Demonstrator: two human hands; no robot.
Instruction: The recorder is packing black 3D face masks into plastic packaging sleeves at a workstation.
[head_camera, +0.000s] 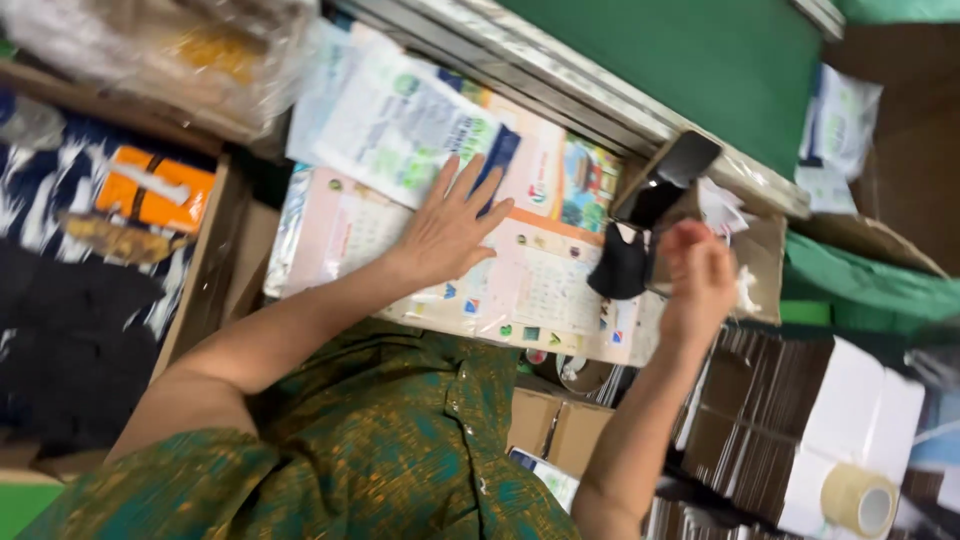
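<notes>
On the cluttered worktop, the left hand (455, 225) lies flat with fingers spread apart, palm down on a pink printed calendar sheet (520, 290) wrapped in clear plastic; its fingertips reach the lower edge of a pale leaflet packet (400, 125) that rests on top of the sheet, next to a dark blue strip (503, 150). To the right, the right hand (700, 280) is raised above the sheet's right end with its fingers curled together; what they pinch is blurred, perhaps a scrap of white material, and it cannot be told for sure. Just beside that hand a black cloth piece (622, 265) hangs against a brown cardboard box (760, 250); a dark phone (668, 178) leans at the box's upper edge. Behind the sheet runs a pale metal rail (560, 80), and beyond it a green surface (700, 50). At the far left an orange packet (155, 188) lies on blue-and-white patterned fabric (60, 180), with a clear plastic bag (170, 50) above it. At the lower right, stacks of brown card (740, 410) stand on edge beside a white box (860, 420); a roll of tan packing tape (858, 503) sits against it. The person's green patterned sleeve (400, 440) fills the foreground.
</notes>
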